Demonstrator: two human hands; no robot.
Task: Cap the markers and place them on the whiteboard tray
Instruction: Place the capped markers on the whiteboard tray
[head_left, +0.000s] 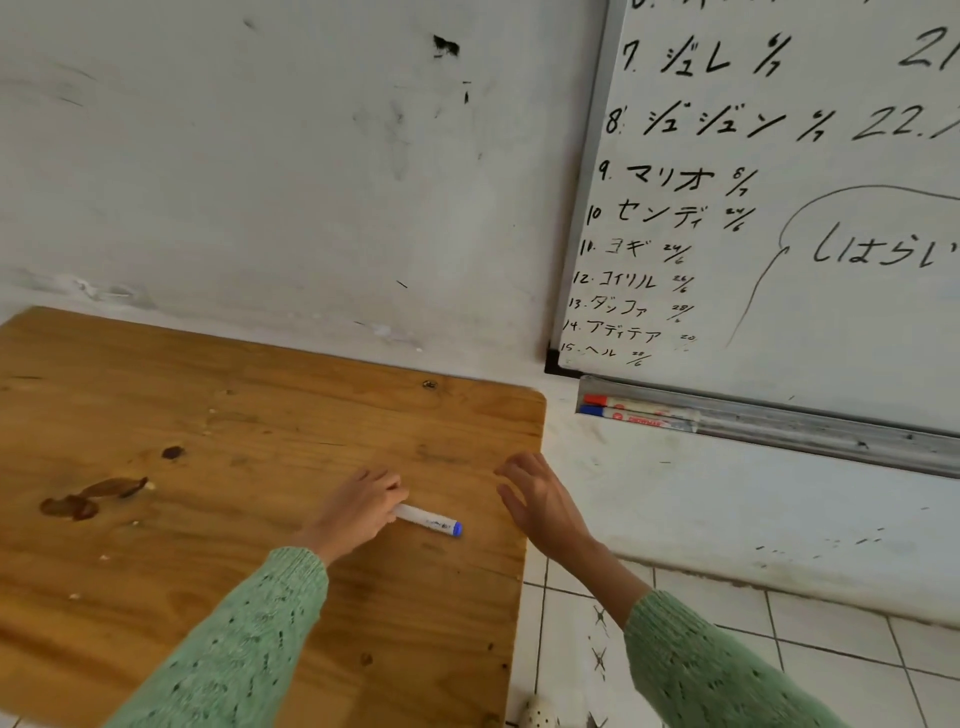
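The left hand (363, 506) is closed around one end of a white whiteboard marker (428, 519) over the wooden table (208, 415), low over or touching its surface. The covered end is inside the fingers, so I cannot tell whether a cap sits there; the free end, with its blue plug, points right toward the other hand. That grip probably leaves the barrel exposed so it can be passed across or capped.

The right hand (543, 506) hangs open and empty near the table's right edge, fingers spread, palm turned toward the marker, near it but not touching. It looks ready to receive the marker, being on the tray side.

The whiteboard tray (831, 434) runs under the whiteboard (805, 234) up and to the right, well apart from both hands. At its left end lie 2 capped markers side by side: the red marker (636, 404) behind, the blue marker (631, 415) in front. I judge the held marker is the one left to put away.
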